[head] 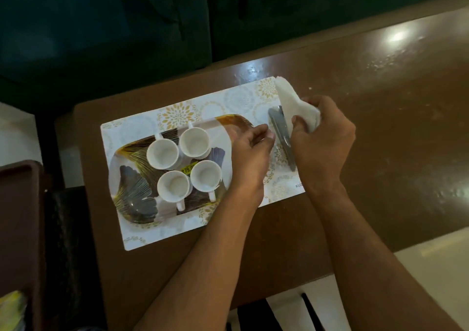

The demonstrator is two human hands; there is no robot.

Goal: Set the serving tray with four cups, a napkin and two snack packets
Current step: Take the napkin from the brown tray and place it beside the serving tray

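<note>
Both forearms reach from bottom edge over brown glossy bench [380, 127]. Left hand [250, 153] hovers over right end of leaf-patterned oblong serving tray [132, 178], fingers loosely curled, holding nothing. Four white ceramic cups [186, 163] clustered on tray, which sits on white-gold floral placemat [228, 102]. Right hand [322, 143] grips white folded napkin [289, 97] above grey metal holder [281, 133], just beyond tray.

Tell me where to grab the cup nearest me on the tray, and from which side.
Take the nearest cup by its handle, which sticks out toward you at the tray's near edge. Come from the near side: three other cups crowd its far and right sides, so a grip round the rim would likely bump them.
</note>
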